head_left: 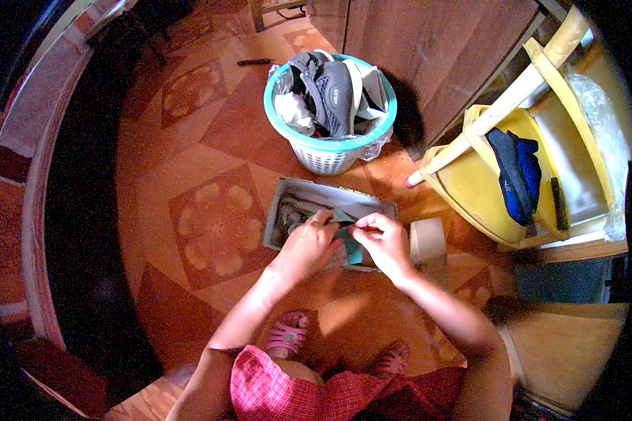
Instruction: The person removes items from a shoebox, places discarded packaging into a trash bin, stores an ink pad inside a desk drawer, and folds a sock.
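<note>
Both of my hands meet over an open cardboard box (277, 210) on the floor. My left hand (307, 242) is closed, its fingers pinching a small green piece (351, 249) that looks like paper or thin packaging. Opposite it, my right hand (385, 238) pinches the same green piece at its upper edge with thumb and fingertips. A dark strip shows between the two hands; what it is cannot be made out. Inside the box lie greyish coiled or crumpled items (291, 214), partly covered by my left hand.
Behind the box stands a turquoise-rimmed basket (330, 163) holding a dark shoe (336, 98) and crumpled paper. A yellow chair (463, 189) at the right carries a black-and-blue shoe (516, 175). Beside the box is a beige carton piece (428, 242). A dark stick (253, 62) lies on the floor.
</note>
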A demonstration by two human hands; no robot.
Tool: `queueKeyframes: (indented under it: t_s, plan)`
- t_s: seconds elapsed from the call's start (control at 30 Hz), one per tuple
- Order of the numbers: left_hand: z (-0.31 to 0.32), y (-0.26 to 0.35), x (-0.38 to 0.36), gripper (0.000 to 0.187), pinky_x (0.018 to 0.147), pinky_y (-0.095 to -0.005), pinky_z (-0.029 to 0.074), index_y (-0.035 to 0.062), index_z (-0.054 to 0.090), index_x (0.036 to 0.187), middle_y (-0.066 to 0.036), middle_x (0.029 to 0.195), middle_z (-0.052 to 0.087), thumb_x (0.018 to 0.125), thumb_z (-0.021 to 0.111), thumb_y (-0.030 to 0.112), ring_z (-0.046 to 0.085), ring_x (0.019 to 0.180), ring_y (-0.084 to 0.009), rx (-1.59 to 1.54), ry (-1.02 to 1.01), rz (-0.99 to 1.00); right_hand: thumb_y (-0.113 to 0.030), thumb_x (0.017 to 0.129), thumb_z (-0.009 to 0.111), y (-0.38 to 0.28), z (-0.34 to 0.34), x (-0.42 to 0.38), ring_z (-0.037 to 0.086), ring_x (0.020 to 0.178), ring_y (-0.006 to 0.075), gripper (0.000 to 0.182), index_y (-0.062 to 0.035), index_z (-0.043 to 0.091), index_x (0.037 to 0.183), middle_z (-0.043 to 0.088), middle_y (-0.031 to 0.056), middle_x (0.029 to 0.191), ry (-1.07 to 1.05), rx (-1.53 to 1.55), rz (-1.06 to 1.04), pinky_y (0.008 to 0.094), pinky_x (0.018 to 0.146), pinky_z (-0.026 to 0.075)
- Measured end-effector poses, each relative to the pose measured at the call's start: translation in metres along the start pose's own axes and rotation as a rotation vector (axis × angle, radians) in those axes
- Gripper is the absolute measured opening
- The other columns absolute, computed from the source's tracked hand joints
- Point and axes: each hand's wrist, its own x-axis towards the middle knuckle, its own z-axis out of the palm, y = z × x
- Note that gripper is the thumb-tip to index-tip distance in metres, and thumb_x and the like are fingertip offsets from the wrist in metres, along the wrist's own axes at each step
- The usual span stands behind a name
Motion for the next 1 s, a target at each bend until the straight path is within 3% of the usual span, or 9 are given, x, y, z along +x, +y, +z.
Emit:
queueKeyframes:
  t_s: [0.07, 0.2, 0.43, 0.5, 0.6, 0.63, 0.83, 0.93, 1.0]
  plan:
    - [0.007, -0.001, 0.000, 0.032, 0.081, -0.0411, 0.048, 0.0011, 0.058, 0.103, -0.021, 0.107, 0.053, 0.076, 0.062, 0.016, 0.057, 0.090, -0.0369, 0.055, 0.067, -0.080, -0.014, 0.074, 0.069, 0.000, 0.005, -0.006, 0.058, 0.092, 0.0178, 0.032, -0.0010, 0.056, 0.100, 0.061, 0.0104, 0.100, 0.016, -0.084, -0.235, 0.0304, 0.083, 0.045]
    - [0.003, 0.007, 0.006, 0.029, 0.083, -0.0422, 0.047, -0.0017, 0.057, 0.104, -0.023, 0.109, 0.054, 0.078, 0.056, 0.012, 0.056, 0.093, -0.0389, -0.032, 0.152, -0.203, -0.014, 0.063, 0.073, -0.024, 0.018, -0.026, 0.023, 0.126, 0.0456, 0.102, -0.0105, 0.008, 0.141, 0.016, 0.0311, 0.138, -0.148, -0.609, -0.188, 0.0474, 0.105, 0.023]
    - [-0.011, -0.015, -0.006, 0.044, 0.105, -0.0411, 0.027, -0.0022, 0.048, 0.121, -0.023, 0.133, 0.036, 0.083, 0.048, 0.020, 0.032, 0.125, -0.0373, -0.170, -0.026, -0.033, 0.000, 0.051, 0.076, 0.005, 0.017, 0.014, 0.038, 0.116, 0.0388, 0.108, -0.0171, 0.018, 0.140, 0.037, 0.0216, 0.126, -0.139, -0.235, -0.356, 0.0443, 0.098, 0.033]
    - [-0.021, -0.021, -0.012, 0.064, 0.108, -0.0421, 0.019, 0.0005, 0.033, 0.133, -0.020, 0.141, 0.024, 0.079, 0.060, 0.021, 0.021, 0.132, -0.0342, -0.188, -0.194, -0.038, -0.005, 0.054, 0.076, -0.008, -0.001, 0.016, 0.040, 0.115, 0.0352, 0.098, -0.0158, 0.026, 0.137, 0.042, 0.0187, 0.123, -0.232, -0.313, -0.355, 0.0399, 0.100, 0.034]
    - [-0.018, -0.023, -0.018, 0.121, 0.109, -0.0417, 0.017, 0.0031, 0.007, 0.140, -0.020, 0.143, 0.017, 0.051, 0.086, 0.025, 0.016, 0.134, -0.0311, -0.398, 0.112, 0.148, -0.008, 0.061, 0.071, -0.043, -0.023, 0.017, 0.038, 0.123, 0.0290, 0.090, -0.0154, 0.025, 0.138, 0.039, 0.0164, 0.131, -0.375, -0.288, -0.324, 0.0381, 0.102, 0.032]
    - [-0.015, -0.021, -0.018, 0.123, 0.109, -0.0413, 0.016, 0.0008, 0.006, 0.140, -0.021, 0.142, 0.017, 0.050, 0.086, 0.030, 0.015, 0.134, -0.0336, -0.390, 0.169, 0.114, -0.012, 0.059, 0.073, -0.056, -0.026, 0.016, 0.040, 0.120, 0.0286, 0.084, -0.0096, 0.034, 0.133, 0.040, 0.0141, 0.128, -0.355, -0.260, -0.383, 0.0380, 0.101, 0.032]
    - [-0.008, -0.007, -0.010, 0.108, 0.100, -0.0479, 0.028, 0.0038, 0.017, 0.139, -0.023, 0.130, 0.029, 0.056, 0.082, 0.032, 0.032, 0.119, -0.0396, -0.289, 0.363, 0.112, -0.017, 0.062, 0.076, -0.096, -0.039, 0.008, 0.027, 0.129, 0.0308, 0.093, -0.0137, 0.024, 0.139, 0.031, 0.0149, 0.138, -0.419, -0.354, -0.493, 0.0413, 0.107, 0.023]
    - [-0.003, 0.001, -0.012, 0.105, 0.098, -0.0474, 0.030, 0.0036, 0.020, 0.138, -0.023, 0.127, 0.030, 0.057, 0.081, 0.031, 0.033, 0.117, -0.0399, -0.283, 0.454, 0.134, -0.051, 0.068, 0.069, -0.097, -0.040, 0.006, 0.025, 0.129, 0.0372, 0.086, -0.0108, 0.034, 0.135, 0.027, 0.0176, 0.139, -0.360, -0.371, -0.676, 0.0489, 0.105, 0.021]
    - [0.000, 0.005, -0.014, 0.103, 0.098, -0.0475, 0.031, 0.0032, 0.020, 0.138, -0.025, 0.127, 0.029, 0.059, 0.080, 0.030, 0.033, 0.116, -0.0404, -0.288, 0.499, 0.121, -0.053, 0.071, 0.065, -0.087, -0.036, 0.009, 0.026, 0.128, 0.0375, 0.082, -0.0101, 0.036, 0.134, 0.028, 0.0176, 0.139, -0.340, -0.410, -0.752, 0.0489, 0.105, 0.022]
